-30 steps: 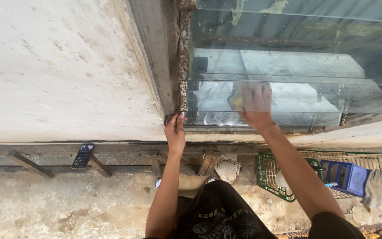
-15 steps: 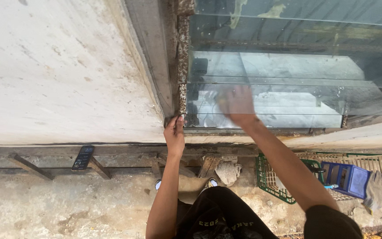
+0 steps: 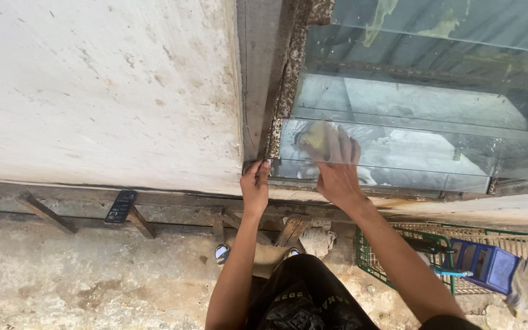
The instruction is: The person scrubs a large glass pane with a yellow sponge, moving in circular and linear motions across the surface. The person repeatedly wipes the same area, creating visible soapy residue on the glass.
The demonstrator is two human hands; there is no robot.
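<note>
My right hand (image 3: pixel 335 165) presses a yellow sponge (image 3: pixel 313 135) flat against the lower left part of a dirty glass pane (image 3: pixel 410 134); the fingers look blurred. My left hand (image 3: pixel 255 183) grips the bottom of the rusty, crusted window frame (image 3: pixel 279 116), just left of the glass. Only the top of the sponge shows above my fingers.
A pale stained wall (image 3: pixel 105 91) fills the left. Below it a dark phone-like device (image 3: pixel 121 206) lies on a ledge with wooden slats. A green wire basket (image 3: pixel 398 256) holding a blue container (image 3: pixel 490 266) sits at lower right, and a grey glove (image 3: pixel 525 284) beside it.
My right hand has slid the sponge leftward across the glass, from the pane's middle toward the frame. My left hand has stayed on the frame.
</note>
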